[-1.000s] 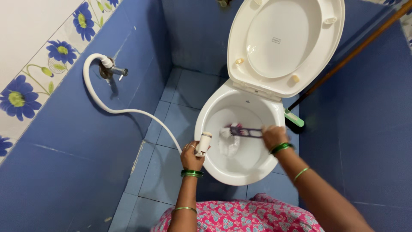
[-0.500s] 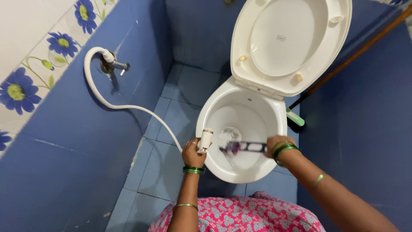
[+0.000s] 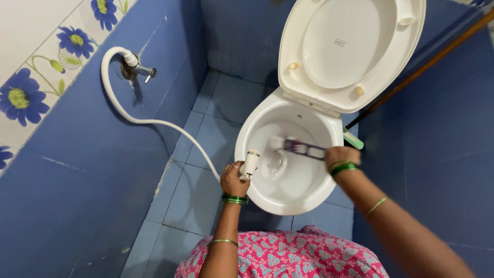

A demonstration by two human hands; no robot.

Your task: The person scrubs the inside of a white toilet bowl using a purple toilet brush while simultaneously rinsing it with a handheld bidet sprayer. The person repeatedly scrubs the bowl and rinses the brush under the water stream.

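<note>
A white toilet bowl (image 3: pixel 267 198) stands below me with its seat and lid (image 3: pixel 350 49) raised. My left hand (image 3: pixel 234 179) grips a white hand sprayer (image 3: pixel 250 163) at the bowl's left rim, nozzle aimed into the bowl. My right hand (image 3: pixel 340 156) holds a purple toilet brush (image 3: pixel 300 147) by its handle over the right rim. The brush's white bristles press on the bowl's upper left inner wall. Water pools at the bottom of the bowl.
The sprayer's white hose (image 3: pixel 144 120) loops up to a metal tap (image 3: pixel 139 69) on the blue tiled left wall. A long wooden handle with a green-headed brush (image 3: pixel 353 139) leans against the right wall. Blue floor tiles surround the bowl.
The brush has swept from low in the bowl near the water up to the upper left wall. My right hand rose with it. My left hand and the sprayer barely moved.
</note>
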